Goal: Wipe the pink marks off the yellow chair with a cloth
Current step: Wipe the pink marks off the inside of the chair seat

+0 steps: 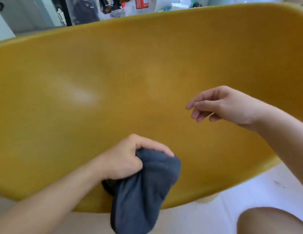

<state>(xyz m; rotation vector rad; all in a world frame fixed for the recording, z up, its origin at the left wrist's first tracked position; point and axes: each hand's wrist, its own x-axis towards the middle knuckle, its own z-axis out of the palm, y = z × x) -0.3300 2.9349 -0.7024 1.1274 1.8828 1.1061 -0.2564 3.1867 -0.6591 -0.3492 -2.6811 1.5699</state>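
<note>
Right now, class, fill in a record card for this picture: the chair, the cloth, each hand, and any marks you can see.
chair: yellow chair, fills most of the view
cloth: dark grey cloth, bunched, hanging down at the chair's near edge
left: left hand grips the cloth's top
right: right hand above the seat, fingers loosely curled, holding nothing
marks: no clear pink; pale patch on the seat's left, perhaps glare
background: blurred clutter beyond the chair
</note>
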